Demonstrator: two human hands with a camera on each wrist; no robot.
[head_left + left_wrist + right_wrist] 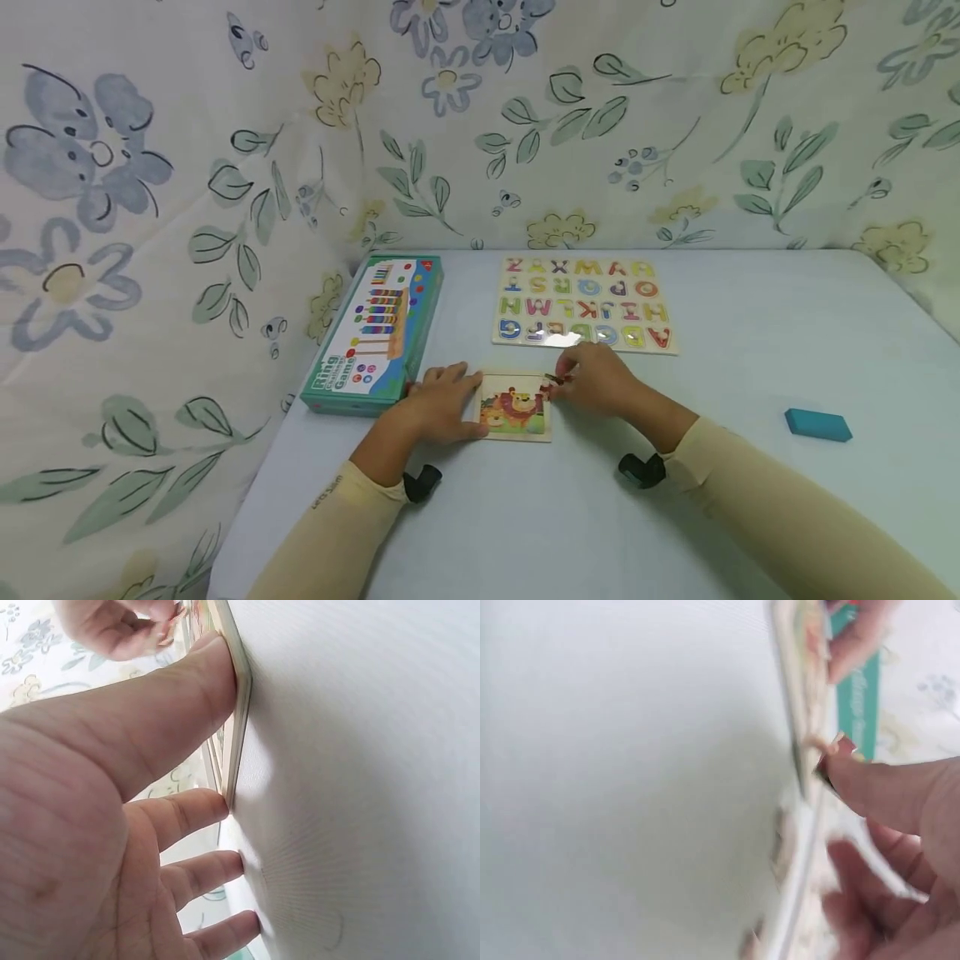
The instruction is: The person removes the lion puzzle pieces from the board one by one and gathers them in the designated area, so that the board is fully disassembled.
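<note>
Wooden lion puzzle (497, 385) lies on the white table (525, 517) between both hands. The right hand (596, 379) pinches a small piece (845, 745) at the puzzle's right edge; the left hand (442, 406), fingers spread, touches its left. Beyond sits an alphabet board (550, 286); leftward, a game box (375, 333); far right, a teal block (817, 424).

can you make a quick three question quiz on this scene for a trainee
1. Which hand pinches the small red-and-dark puzzle piece?

2. True or false: the solid teal rectangular block lies left of the flat wooden lion-picture puzzle, as the person sees it.

3. Fill the gap: farther from the person than the puzzle lies a flat, pale rectangular board covered in colourful ____.

Key:
1. The right hand.
2. False; the block lies to the puzzle's right.
3. Letters.
</note>
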